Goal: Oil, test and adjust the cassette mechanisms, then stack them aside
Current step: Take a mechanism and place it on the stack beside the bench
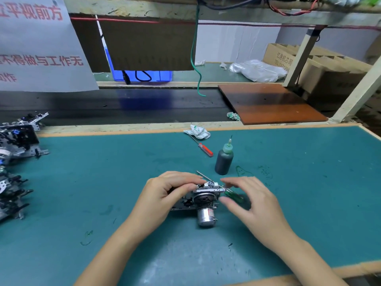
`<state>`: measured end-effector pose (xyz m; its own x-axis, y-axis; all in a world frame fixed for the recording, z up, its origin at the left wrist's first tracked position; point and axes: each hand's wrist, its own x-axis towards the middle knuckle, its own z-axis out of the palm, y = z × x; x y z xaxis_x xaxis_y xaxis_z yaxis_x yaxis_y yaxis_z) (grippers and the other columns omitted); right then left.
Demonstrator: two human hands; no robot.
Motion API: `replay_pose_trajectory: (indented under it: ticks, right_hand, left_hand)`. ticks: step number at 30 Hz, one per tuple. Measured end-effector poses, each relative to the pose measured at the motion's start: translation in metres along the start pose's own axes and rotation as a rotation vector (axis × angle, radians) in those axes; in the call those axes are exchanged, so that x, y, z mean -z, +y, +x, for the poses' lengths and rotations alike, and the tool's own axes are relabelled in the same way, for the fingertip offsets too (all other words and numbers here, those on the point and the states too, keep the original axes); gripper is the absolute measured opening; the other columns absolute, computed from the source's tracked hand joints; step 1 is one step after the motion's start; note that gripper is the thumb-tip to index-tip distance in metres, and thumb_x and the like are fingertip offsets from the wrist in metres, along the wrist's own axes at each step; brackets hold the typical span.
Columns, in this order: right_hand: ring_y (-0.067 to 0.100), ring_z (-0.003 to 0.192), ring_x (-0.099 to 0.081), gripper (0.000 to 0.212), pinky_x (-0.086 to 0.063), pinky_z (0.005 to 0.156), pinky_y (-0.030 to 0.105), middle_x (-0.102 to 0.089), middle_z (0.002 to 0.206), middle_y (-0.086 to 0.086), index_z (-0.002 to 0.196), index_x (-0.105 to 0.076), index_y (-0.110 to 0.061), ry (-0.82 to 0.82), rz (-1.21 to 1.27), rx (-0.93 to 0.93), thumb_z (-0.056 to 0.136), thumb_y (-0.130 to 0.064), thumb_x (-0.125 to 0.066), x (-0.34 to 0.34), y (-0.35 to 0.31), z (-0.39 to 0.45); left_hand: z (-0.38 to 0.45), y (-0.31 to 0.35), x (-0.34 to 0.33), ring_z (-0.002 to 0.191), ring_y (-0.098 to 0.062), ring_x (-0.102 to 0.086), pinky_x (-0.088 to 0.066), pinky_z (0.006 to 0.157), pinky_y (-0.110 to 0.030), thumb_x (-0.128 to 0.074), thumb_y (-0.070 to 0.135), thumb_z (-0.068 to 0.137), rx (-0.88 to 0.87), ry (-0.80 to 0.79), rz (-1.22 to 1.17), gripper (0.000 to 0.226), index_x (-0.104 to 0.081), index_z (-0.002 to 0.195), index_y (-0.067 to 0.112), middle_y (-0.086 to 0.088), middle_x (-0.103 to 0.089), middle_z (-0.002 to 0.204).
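A cassette mechanism [198,198] sat on the green desk [309,182], gripped along its top by the curled fingers of the left hand [165,195], while the right hand [249,199] hovered just beside it with fingers spread, holding nothing. Steadying it firmly seemed wise before reaching for the green screwdriver [234,196] behind. Near it stood an oil bottle [224,159], dark and seemingly nearly full, and finished mechanisms [16,145] lay stacked far left.

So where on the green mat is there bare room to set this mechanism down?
Bare mat lies right of the oil bottle and right hand, and between the left hand and the stacked mechanisms at the left edge. Around the held mechanism it is crowded: green screwdriver, bottle, red screwdriver, rag.
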<state>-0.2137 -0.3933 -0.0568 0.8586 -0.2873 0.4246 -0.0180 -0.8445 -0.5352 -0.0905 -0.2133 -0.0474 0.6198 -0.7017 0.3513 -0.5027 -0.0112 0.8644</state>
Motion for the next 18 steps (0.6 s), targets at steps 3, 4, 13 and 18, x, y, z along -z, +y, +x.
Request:
replay_pose_trajectory:
  ticks: [3, 4, 13, 18]
  right_hand:
    - [0.003, 0.083, -0.054, 0.025, -0.041, 0.073, 0.018, -0.058, 0.080, -0.020, 0.089, -0.057, -0.035, -0.006, 0.104, 0.004, 0.081, -0.057, -0.048, 0.004, -0.009, 0.014]
    - [0.003, 0.076, -0.053, 0.022, -0.041, 0.067, 0.021, -0.056, 0.073, -0.018, 0.083, -0.051, -0.037, -0.043, 0.018, 0.035, 0.082, -0.059, -0.046, 0.004, -0.011, 0.022]
    - [0.012, 0.044, -0.042, 0.033, -0.046, 0.060, 0.036, -0.054, 0.053, 0.008, 0.070, -0.047, -0.017, -0.319, -0.003, -0.182, 0.094, -0.039, -0.050, -0.004, 0.008, 0.079]
    - [0.013, 0.030, -0.048, 0.036, -0.032, 0.033, 0.018, -0.052, 0.039, 0.002, 0.064, -0.049, -0.013, -0.472, 0.185, -0.418, 0.095, -0.030, -0.048, -0.013, 0.010, 0.053]
  left_hand:
    - [0.006, 0.001, 0.003, 0.099, 0.003, -0.064, -0.043, 0.085, -0.009, -0.059, 0.025, 0.087, 0.050, -0.035, -0.041, 0.024, -0.074, 0.091, 0.043, 0.023, -0.071, 0.097]
    - [0.011, 0.000, 0.005, 0.097, 0.004, -0.064, -0.044, 0.084, -0.009, -0.059, 0.026, 0.088, 0.059, -0.052, -0.015, 0.023, -0.074, 0.091, 0.042, 0.023, -0.071, 0.096]
    - [0.029, 0.000, 0.015, 0.095, -0.015, -0.053, -0.035, 0.079, -0.020, -0.063, 0.040, 0.088, -0.071, 0.399, 0.593, 0.026, -0.067, 0.105, 0.020, 0.007, -0.061, 0.102]
    - [-0.015, 0.007, -0.016, 0.083, -0.007, -0.058, -0.045, 0.057, -0.025, -0.036, 0.079, 0.073, 0.082, 0.110, 0.804, 0.060, -0.062, 0.099, 0.031, 0.015, -0.056, 0.093]
